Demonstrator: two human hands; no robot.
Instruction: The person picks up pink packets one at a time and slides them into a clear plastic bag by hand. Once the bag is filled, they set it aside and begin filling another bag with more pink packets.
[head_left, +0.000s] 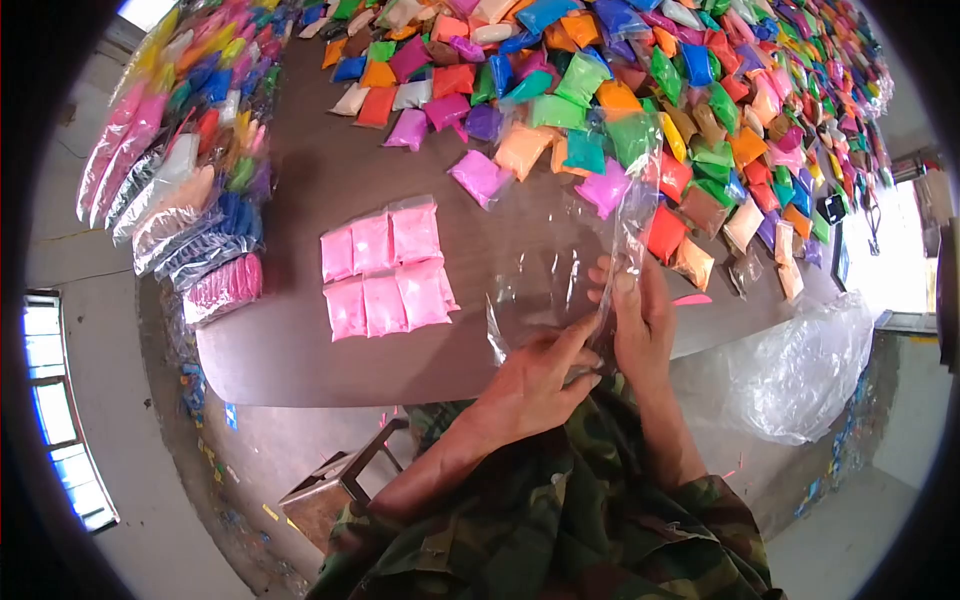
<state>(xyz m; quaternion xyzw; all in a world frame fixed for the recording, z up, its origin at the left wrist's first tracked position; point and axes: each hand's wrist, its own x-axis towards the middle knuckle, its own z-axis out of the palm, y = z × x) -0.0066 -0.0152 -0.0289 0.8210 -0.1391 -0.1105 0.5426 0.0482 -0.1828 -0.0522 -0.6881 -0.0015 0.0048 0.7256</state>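
Note:
A clear plastic bag stretches over the near part of the table, its edge between my hands. My right hand pinches that edge, thumb on top. Just left of it and lower, my left hand has its fingers closed on the same edge. The bag looks flat, and several coloured packets show near or through its far end. To the left, pink packets lie side by side in two rows on the brown table.
A big heap of small coloured packets covers the far side and right of the table. Long bundles of filled bags are stacked at the left edge. A crumpled clear plastic sheet hangs at the right; a stool stands below.

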